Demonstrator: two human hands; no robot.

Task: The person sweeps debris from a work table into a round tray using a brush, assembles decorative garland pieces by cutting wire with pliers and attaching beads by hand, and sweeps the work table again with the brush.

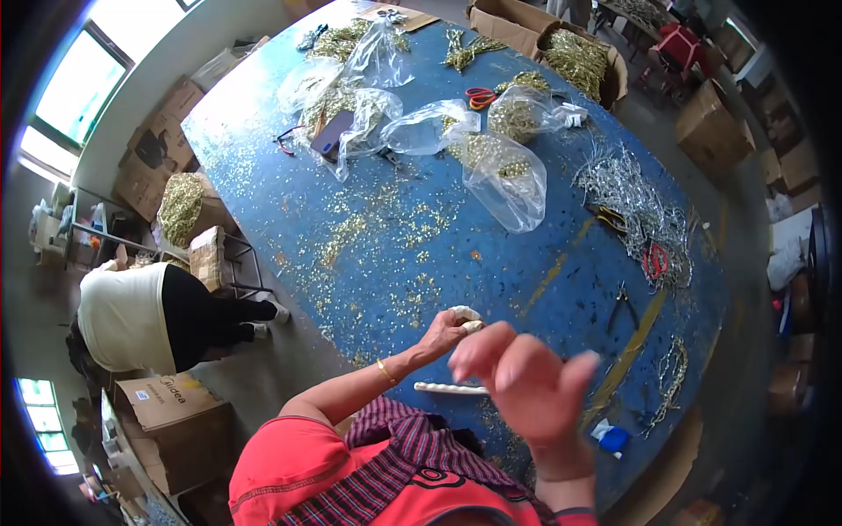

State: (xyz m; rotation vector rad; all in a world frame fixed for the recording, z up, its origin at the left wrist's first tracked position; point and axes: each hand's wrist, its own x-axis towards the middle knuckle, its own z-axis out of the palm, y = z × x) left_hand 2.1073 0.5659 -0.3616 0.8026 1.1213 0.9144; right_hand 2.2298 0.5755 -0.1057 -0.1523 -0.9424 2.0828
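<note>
My left hand [441, 337], with a gold bracelet on its wrist, is closed around a small cream-white curled piece [465, 313] just above the blue table. Its exact kind is too small to make out. Close to the camera, my right hand [535, 386] is raised, slightly blurred, with fingers bent and the thumb held apart. Nothing shows in it. Below and between the hands, a white ridged strip [445, 387] lies near the table's front edge, its right end hidden behind my right hand.
Gold bits litter the blue table [368, 280]. Farther back lie clear plastic bags [509, 188], a phone [332, 133] and red-handled scissors [480, 97]. Silver strands [636, 206], pliers [623, 309] and a blue-capped item [614, 438] are on the right. A person [167, 316] bends over at left, beside cardboard boxes [167, 403].
</note>
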